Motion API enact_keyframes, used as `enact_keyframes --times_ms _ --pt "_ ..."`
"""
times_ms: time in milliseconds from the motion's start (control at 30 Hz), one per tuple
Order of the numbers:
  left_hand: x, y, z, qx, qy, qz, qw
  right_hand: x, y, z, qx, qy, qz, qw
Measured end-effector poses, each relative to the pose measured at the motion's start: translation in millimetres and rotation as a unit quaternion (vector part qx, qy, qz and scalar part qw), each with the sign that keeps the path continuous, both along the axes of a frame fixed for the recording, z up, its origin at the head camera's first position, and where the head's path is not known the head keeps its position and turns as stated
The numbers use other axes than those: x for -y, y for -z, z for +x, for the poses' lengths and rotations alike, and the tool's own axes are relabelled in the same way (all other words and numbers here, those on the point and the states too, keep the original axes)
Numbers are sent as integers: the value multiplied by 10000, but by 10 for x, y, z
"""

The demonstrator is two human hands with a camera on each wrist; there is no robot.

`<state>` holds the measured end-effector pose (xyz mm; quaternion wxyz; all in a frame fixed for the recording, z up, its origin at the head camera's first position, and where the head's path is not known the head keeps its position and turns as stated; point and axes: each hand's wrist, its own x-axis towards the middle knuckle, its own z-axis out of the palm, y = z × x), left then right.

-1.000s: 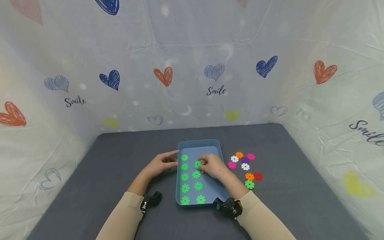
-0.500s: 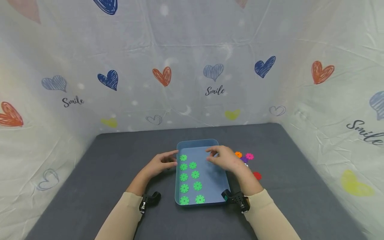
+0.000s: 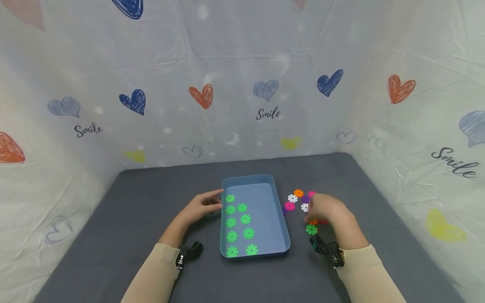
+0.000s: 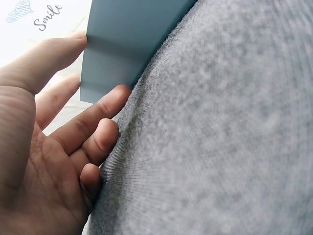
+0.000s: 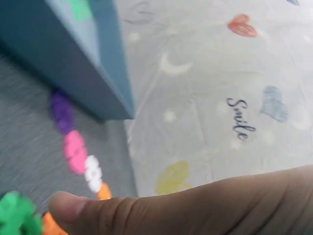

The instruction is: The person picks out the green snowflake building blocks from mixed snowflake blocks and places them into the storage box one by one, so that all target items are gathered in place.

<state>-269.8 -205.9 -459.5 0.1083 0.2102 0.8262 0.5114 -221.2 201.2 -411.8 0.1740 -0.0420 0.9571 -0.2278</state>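
Note:
My left hand (image 3: 201, 207) rests its fingertips and thumb against the left wall of a blue tray (image 3: 248, 181), its fingers loosely bent in the left wrist view. Green notched plastic discs (image 3: 245, 219) lie in two columns on the tray's left part. To the right of the tray, my right hand (image 3: 329, 210) reaches down over a group of loose notched discs. Its thumb tip is right at an orange disc (image 3: 313, 222), close to a green disc (image 3: 311, 229). The right wrist view shows its thumb (image 5: 73, 208) stretched out; the other fingers are out of sight.
Beyond the right hand lie a white disc (image 3: 292, 198), a pink disc (image 3: 289, 206) and another orange disc (image 3: 298, 193). A purple disc (image 5: 61, 111) sits close against the tray's outer wall. Printed cloth (image 3: 235, 126) encloses the grey table (image 3: 159, 189) behind and at both sides.
The right hand has let go of a green disc in the tray's second column, then moved right, out of the tray to the loose discs. The left hand keeps its place.

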Motion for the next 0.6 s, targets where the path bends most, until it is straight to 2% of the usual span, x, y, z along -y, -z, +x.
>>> enact_keyframes --times_ms 133,267,400,500,600 --pt "19 43 0 33 -54 -75 10000 9 116 150 -166 -150 821 9964" --pt "60 225 -107 25 -83 -187 9998 44 175 257 -521 -58 1235 9910" --pt "95 354 -202 -18 -141 -184 9997 59 183 291 -909 -4 1247 9880" --pt "106 375 -227 1 -143 -101 9998 29 183 284 -1107 -33 1028 9885" --pt "109 375 -230 39 -107 -46 9999 -2 138 258 -1126 -67 623 9917"
